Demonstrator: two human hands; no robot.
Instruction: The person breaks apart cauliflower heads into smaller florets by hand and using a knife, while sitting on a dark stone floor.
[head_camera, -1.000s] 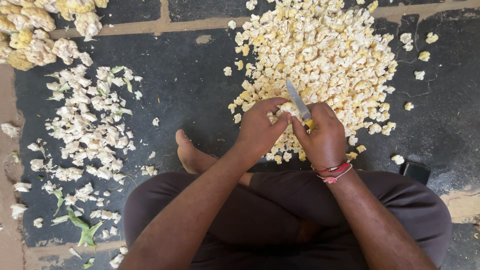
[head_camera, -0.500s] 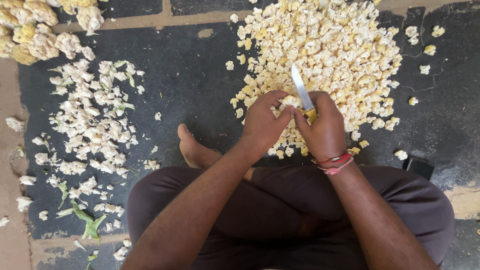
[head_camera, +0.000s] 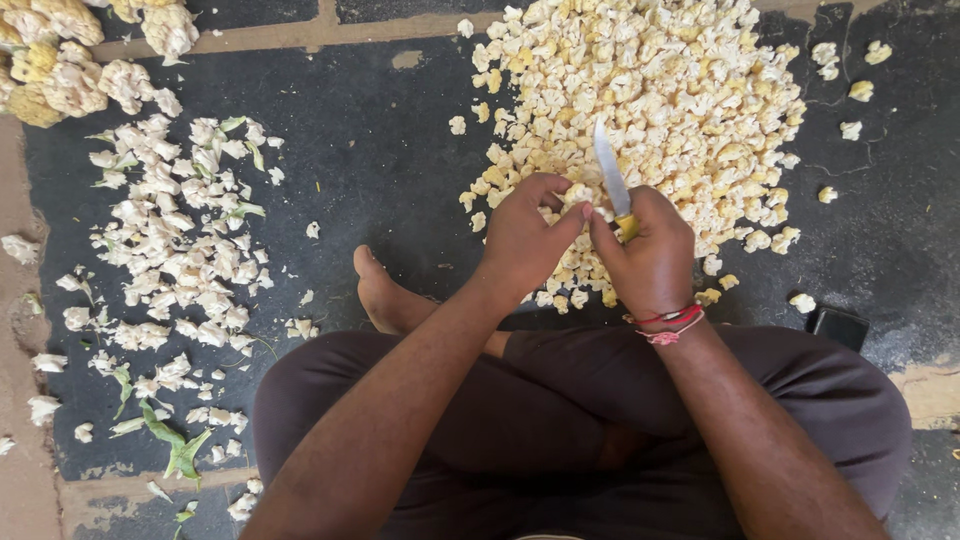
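Between both hands, cauliflower piece (head_camera: 577, 195) in left grip (head_camera: 525, 240), knife (head_camera: 611, 180) in right grip (head_camera: 650, 250)

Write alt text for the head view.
Seated cross-legged, a person's right hand holds a knife, blade up, beside the left hand pinching a cauliflower piece over a floret pile; trimmings lie left.

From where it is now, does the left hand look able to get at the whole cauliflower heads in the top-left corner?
Probably, with a long stretch: the left hand holds a floret, and only scattered trimmings lie before the cauliflower heads.
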